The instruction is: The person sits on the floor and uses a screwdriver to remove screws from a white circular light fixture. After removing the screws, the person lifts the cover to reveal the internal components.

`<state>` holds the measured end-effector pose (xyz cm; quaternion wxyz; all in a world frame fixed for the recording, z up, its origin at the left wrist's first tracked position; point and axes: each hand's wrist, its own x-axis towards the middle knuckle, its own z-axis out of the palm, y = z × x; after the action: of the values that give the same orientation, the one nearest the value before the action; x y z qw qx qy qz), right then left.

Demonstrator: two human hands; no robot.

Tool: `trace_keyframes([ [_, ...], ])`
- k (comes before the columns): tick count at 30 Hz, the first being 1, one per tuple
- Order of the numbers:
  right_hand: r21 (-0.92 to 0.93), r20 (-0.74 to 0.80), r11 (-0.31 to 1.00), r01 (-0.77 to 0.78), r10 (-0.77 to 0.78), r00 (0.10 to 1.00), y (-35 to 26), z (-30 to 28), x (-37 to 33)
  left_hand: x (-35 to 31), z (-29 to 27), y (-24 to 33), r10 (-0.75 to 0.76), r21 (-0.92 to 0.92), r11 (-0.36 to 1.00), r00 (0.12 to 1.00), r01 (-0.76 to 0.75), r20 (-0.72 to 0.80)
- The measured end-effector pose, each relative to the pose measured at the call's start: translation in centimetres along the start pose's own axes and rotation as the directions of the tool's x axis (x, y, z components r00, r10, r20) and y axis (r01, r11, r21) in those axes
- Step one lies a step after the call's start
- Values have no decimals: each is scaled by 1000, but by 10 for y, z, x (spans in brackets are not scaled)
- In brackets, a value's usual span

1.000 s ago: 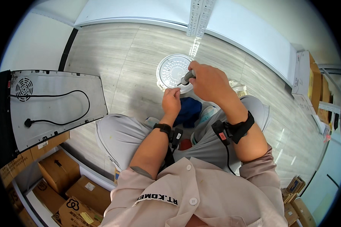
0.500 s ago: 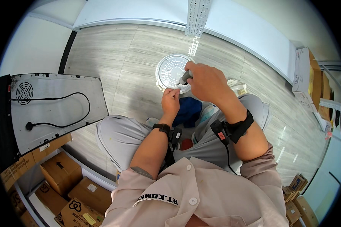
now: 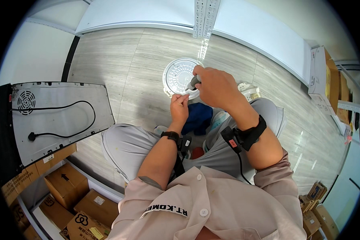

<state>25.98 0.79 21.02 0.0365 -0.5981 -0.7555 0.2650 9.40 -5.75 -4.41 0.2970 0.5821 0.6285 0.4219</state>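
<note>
A round white plastic cover point(image 3: 179, 72) with a pattern of slots lies on the floor in front of me. My right hand point(image 3: 219, 87) is wrapped round the handle of a grey screwdriver-like tool point(image 3: 193, 83), whose tip points down at the cover's near edge. Beside that tip, my left hand point(image 3: 179, 109) pinches at the rim of the cover, its fingers pressed together; what lies between them is too small to make out. A cream-coloured plastic part point(image 3: 250, 91) sits to the right, partly behind my right forearm.
A dark blue cloth point(image 3: 197, 119) lies between my legs. On the left rests a metal-panelled appliance point(image 3: 60, 120) with a black power cord point(image 3: 84, 105). Cardboard boxes point(image 3: 66, 184) fill the lower left, and more boxes point(image 3: 326, 80) stand at right. A white shelf point(image 3: 148, 16) runs along the back.
The whole view has shifted slightly. Both hands keep nearly the same place at the cover's near edge, the tool still in my right hand.
</note>
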Motion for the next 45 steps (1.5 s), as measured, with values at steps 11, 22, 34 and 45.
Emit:
trace_keyframes([
  [11,-53,12,999,-8,8,1000,3,5,2,-1,-1,1,11,44,999,1000,-11,-6],
  [22,-100,73,995,-15,22,997,0,12,4,-2,-1,1,-28,11,1000,1000,28,8],
  [34,-91,53,996,1,4,999,1,14,3,0,-2,7,-101,-9,995,995,101,14],
  [45,-92,39,996,21,-17,999,0,16,2,0,-1,8,-115,-15,993,993,116,14],
])
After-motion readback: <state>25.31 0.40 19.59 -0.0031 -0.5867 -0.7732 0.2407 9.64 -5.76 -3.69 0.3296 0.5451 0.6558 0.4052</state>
